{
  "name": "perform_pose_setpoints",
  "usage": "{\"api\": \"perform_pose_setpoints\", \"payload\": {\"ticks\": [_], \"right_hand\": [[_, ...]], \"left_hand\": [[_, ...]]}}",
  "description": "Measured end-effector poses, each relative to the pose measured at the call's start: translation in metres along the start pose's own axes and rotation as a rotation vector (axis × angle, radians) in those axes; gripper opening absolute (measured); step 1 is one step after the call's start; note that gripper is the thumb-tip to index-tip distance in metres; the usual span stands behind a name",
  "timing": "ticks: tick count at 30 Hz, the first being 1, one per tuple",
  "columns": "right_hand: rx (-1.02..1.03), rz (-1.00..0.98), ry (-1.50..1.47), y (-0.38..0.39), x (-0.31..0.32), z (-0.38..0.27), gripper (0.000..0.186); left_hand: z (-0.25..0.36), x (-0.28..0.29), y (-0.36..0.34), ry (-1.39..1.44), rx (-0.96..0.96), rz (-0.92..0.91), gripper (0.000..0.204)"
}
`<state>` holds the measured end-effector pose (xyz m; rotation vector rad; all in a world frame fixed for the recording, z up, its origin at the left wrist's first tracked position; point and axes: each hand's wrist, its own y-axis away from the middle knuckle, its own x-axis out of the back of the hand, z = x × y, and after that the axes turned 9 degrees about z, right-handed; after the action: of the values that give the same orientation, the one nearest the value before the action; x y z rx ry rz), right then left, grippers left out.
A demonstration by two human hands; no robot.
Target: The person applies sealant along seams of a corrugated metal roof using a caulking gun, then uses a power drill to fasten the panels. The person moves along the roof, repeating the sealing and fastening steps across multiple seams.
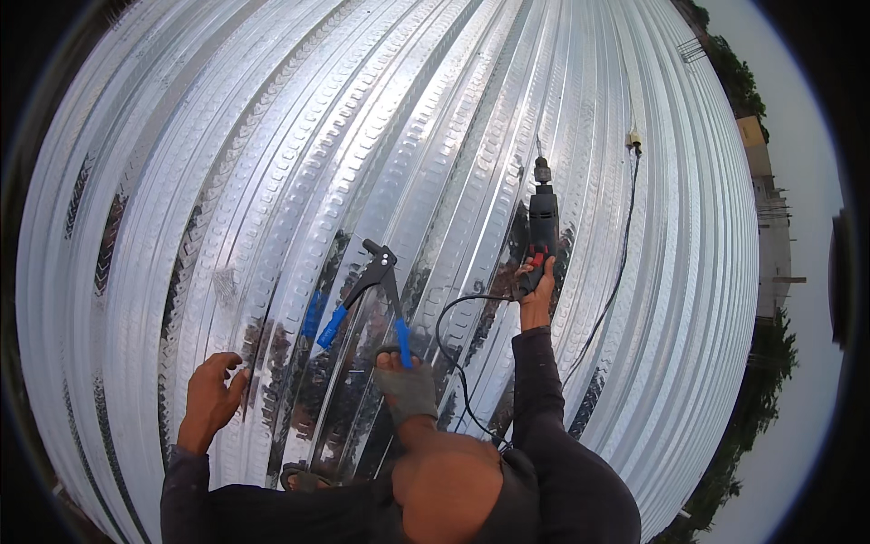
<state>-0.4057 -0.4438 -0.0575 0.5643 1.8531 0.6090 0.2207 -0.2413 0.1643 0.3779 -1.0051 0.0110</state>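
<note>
My right hand (538, 288) grips the handle of a black power drill (544, 218), which points away from me over a ribbed, shiny metal roof (299, 154). A thin bit sticks out of its chuck. To the left, my left hand (214, 390) is empty, its fingers curved and apart just over the metal. A black hand riveter (379, 272) with blue grips lies between my hands, its handles spread, one of them by my foot (406, 385). Beyond my left hand rests a small pile of thin silvery pieces (225, 286), probably rivets.
The drill's black cord (458, 363) loops back beside my knee. Further right, another dark cable (614, 313) runs along the ribs to a pale connector (633, 140). Raised ribs cross the whole curved surface. Trees (770, 363) and buildings (770, 218) stand past the roof's right edge.
</note>
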Motion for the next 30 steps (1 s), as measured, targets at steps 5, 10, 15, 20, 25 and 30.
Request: {"api": "perform_pose_setpoints", "payload": {"ticks": [5,10,15,20,25,30], "right_hand": [[-0.041,-0.026,0.326,0.085,-0.014,0.009,0.050],[0.038,-0.088,0.767,0.143,-0.086,0.032,0.047],[-0.037,-0.442,0.995,0.167,-0.170,0.129,0.059],[-0.134,-0.636,1.161,0.214,-0.242,0.203,0.069],[-0.178,-0.860,1.530,0.306,-0.311,0.257,0.062],[-0.094,-1.010,2.057,0.403,-0.368,0.292,0.065]], "left_hand": [[0.021,0.026,0.010,0.465,0.266,0.093,0.029],[0.061,0.021,-0.005,1.083,0.390,0.111,0.037],[0.076,0.029,0.028,1.206,0.414,0.069,0.055],[0.107,0.038,0.079,1.467,0.504,0.153,0.087],[0.116,0.087,0.136,1.943,0.697,0.286,0.097],[0.099,0.122,0.193,2.281,1.006,0.485,0.095]]}}
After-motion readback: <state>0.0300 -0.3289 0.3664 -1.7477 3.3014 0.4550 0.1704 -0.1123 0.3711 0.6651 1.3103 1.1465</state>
